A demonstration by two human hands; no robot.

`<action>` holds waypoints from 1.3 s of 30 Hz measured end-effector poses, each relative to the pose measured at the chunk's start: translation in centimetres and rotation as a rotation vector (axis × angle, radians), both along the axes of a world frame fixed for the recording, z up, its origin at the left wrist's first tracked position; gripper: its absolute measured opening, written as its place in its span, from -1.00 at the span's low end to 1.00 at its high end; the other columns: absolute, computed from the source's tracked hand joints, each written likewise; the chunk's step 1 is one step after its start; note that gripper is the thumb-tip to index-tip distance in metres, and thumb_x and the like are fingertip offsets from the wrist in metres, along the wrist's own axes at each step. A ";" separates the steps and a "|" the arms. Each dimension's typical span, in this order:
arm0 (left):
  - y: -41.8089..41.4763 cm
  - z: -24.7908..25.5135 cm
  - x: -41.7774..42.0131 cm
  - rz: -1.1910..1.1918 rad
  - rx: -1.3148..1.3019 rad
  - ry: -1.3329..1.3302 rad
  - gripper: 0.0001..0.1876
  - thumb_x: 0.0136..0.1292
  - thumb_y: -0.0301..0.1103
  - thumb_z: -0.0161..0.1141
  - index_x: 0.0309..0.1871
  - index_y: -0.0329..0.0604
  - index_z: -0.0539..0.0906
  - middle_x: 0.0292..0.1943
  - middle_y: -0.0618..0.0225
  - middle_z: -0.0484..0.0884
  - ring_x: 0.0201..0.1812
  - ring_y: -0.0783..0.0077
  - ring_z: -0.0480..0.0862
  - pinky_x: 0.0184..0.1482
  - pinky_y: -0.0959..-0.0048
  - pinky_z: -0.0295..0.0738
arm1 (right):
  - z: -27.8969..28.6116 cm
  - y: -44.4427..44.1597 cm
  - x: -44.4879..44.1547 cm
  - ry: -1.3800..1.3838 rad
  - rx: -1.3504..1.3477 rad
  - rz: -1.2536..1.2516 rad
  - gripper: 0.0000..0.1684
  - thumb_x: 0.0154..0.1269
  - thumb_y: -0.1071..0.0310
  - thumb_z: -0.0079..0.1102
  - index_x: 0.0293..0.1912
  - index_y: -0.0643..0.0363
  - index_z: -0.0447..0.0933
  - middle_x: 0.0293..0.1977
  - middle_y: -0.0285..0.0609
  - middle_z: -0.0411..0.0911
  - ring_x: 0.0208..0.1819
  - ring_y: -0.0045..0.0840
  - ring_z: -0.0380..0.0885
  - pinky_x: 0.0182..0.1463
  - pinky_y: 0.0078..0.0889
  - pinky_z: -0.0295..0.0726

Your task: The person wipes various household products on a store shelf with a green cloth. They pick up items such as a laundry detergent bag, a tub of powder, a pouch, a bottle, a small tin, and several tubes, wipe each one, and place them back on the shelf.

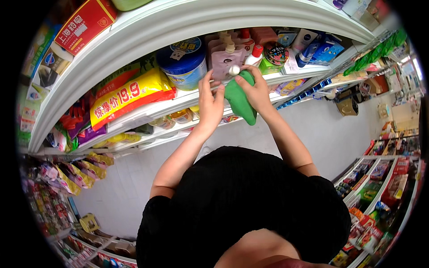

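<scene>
My right hand (257,89) grips a bunched green cloth (239,97), whose lower end hangs over the shelf's front edge. My left hand (211,104) is just left of the cloth, thumb and fingers apart at the shelf edge. Whether it holds something there cannot be made out. A small white round cap (234,70) shows between the hands; what it belongs to is partly hidden. Behind them stand pink spouted pouches (223,62) with cream caps. A white bottle with a red cap (255,55) stands close to my right fingers.
On the same white shelf (187,95), a blue lidded tub (182,63) and a yellow-and-red packet (132,97) are to the left. A round patterned tin (276,53) and blue tubes (308,53) are to the right. An upper shelf edge (201,20) curves overhead. Grey floor (301,130) lies below.
</scene>
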State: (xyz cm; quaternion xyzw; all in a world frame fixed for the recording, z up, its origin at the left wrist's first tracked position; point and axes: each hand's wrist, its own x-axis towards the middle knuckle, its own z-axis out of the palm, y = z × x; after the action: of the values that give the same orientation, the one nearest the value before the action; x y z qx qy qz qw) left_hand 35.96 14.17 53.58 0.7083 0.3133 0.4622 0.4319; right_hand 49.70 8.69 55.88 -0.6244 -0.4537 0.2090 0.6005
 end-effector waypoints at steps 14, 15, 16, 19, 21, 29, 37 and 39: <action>-9.0 -2.2 0.6 -0.449 -0.893 -0.277 -0.37 0.42 0.05 -0.15 0.37 -0.22 0.14 0.30 0.25 0.26 0.31 0.35 0.24 0.31 0.39 0.13 | 0.7 -7.0 3.7 0.895 -0.447 0.413 -0.63 0.23 0.22 0.21 -0.03 0.18 0.46 -0.28 -0.26 0.52 -0.30 -0.63 0.53 -0.20 -0.60 0.50; -10.2 -2.6 1.0 -0.400 -1.003 -0.455 -0.38 0.43 0.06 -0.22 0.37 -0.22 0.13 0.29 0.20 0.26 0.30 0.31 0.27 0.31 0.32 0.18 | 0.1 -7.5 4.1 0.884 -0.401 0.395 -0.63 0.22 0.23 0.22 -0.02 0.19 0.46 -0.27 -0.25 0.52 -0.29 -0.63 0.53 -0.19 -0.59 0.51; -11.4 -2.7 1.5 -0.349 -1.105 -0.637 -0.38 0.44 0.07 -0.29 0.36 -0.21 0.11 0.29 0.16 0.27 0.30 0.27 0.30 0.31 0.25 0.23 | -0.7 -7.9 4.4 0.873 -0.355 0.378 -0.62 0.22 0.25 0.22 -0.01 0.19 0.45 -0.27 -0.24 0.52 -0.29 -0.62 0.53 -0.19 -0.58 0.51; -9.4 -5.6 2.4 -0.317 -1.111 -0.740 -0.43 0.42 0.02 -0.18 0.31 -0.21 0.19 0.21 0.24 0.36 0.22 0.35 0.39 0.24 0.30 0.34 | -5.5 -5.1 3.5 0.186 0.042 0.253 -0.61 0.18 0.31 0.24 -0.01 0.21 0.44 -0.27 -0.22 0.52 -0.27 -0.61 0.52 -0.19 -0.56 0.51; -6.8 -6.0 1.9 -0.224 -1.042 -0.564 -0.47 0.40 -0.03 -0.07 0.27 -0.21 0.27 0.17 0.26 0.40 0.20 0.40 0.40 0.21 0.35 0.33 | -6.3 -2.7 3.7 0.325 -0.046 0.380 -0.59 0.20 0.34 0.24 0.03 0.21 0.43 -0.25 -0.24 0.52 -0.24 -0.65 0.50 -0.16 -0.59 0.50; -6.1 -6.5 -1.6 -0.053 -0.840 -0.225 -0.42 0.34 -0.07 0.07 0.31 -0.18 0.25 0.20 0.35 0.39 0.23 0.42 0.34 0.26 0.39 0.15 | -7.6 -2.6 2.5 0.354 -0.199 0.454 -0.58 0.14 0.26 0.29 -0.02 0.24 0.49 -0.26 -0.19 0.55 -0.23 -0.57 0.51 -0.14 -0.52 0.50; -6.3 -6.1 -3.5 -0.026 -0.751 -0.262 -0.40 0.31 -0.07 0.11 0.30 -0.18 0.26 0.15 0.36 0.42 0.18 0.46 0.37 0.22 0.43 0.20 | -5.5 0.3 2.4 0.652 -0.466 0.582 -0.59 0.27 0.09 0.12 -0.13 0.28 0.55 -0.29 -0.20 0.61 -0.31 -0.57 0.59 -0.18 -0.53 0.54; -5.9 -6.0 -3.6 -0.020 -0.604 -0.216 -0.34 0.29 -0.12 0.15 0.34 -0.25 0.20 0.10 0.35 0.45 0.12 0.49 0.41 0.18 0.45 0.25 | -4.0 -0.1 2.5 0.874 -0.464 0.637 -0.61 0.32 0.13 0.05 -0.10 0.28 0.51 -0.29 -0.22 0.60 -0.32 -0.57 0.60 -0.24 -0.54 0.58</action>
State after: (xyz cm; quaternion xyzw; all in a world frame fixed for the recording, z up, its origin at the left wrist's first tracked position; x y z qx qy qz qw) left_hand 32.32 8.24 47.63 0.4978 0.3817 0.4167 0.6579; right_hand 52.15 8.59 51.87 -0.4283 -0.2717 0.7110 0.4870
